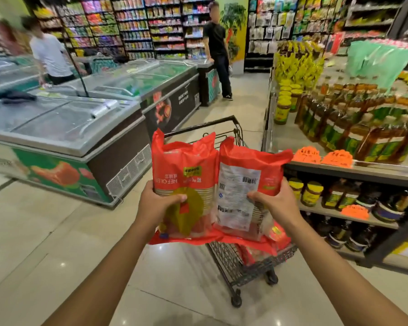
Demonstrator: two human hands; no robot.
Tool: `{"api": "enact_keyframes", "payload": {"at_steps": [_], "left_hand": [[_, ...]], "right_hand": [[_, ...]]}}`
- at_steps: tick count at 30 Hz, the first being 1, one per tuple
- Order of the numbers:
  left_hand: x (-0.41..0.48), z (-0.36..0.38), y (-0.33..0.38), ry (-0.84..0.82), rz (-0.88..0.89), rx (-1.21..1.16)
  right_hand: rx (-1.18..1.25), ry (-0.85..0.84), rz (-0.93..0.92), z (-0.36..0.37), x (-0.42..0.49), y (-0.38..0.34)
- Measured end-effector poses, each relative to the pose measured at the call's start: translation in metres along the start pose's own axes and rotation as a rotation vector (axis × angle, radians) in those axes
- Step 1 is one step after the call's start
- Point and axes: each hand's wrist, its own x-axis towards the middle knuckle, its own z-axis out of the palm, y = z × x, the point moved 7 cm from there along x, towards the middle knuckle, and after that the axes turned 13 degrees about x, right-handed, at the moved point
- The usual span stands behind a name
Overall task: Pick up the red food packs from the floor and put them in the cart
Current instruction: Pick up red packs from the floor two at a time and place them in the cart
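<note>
Left fingers (151, 188), right fingers (282, 188), behind red packs (184, 165)

Both bare forearms stretch forward from lower corners, converging. Left hand (159, 203) grips left red plastic food pack (184, 165), thumb across front, fingers hidden behind. Right hand (278, 204) grips right red plastic food pack (243, 182) likewise, thumb on front.
</note>
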Motion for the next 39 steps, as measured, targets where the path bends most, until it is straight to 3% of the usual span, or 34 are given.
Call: {"api": "enact_keyframes", "payload": {"at_steps": [10, 19, 28, 33, 39], "left_hand": [[0.199, 0.054, 0.03, -0.061, -0.019, 0.024], [0.376, 0.203, 0.006, -0.414, 0.043, 0.075], [0.498, 0.359, -0.065, -0.904, 0.006, 0.335], [0.504, 0.413, -0.116, -1.06, -0.04, 0.507], [0.508, 0.466, -0.181, -1.155, -0.074, 0.696]], "right_hand": [[0.025, 0.045, 0.065, 0.028, 0.192, 0.03], [0.055, 0.369, 0.216, -0.006, 0.297, 0.115], [0.085, 0.803, 0.452, -0.011, 0.298, 0.226], [0.149, 0.942, 0.608, -0.005, 0.265, 0.295], [0.208, 0.977, 0.776, -0.011, 0.242, 0.364]]}}
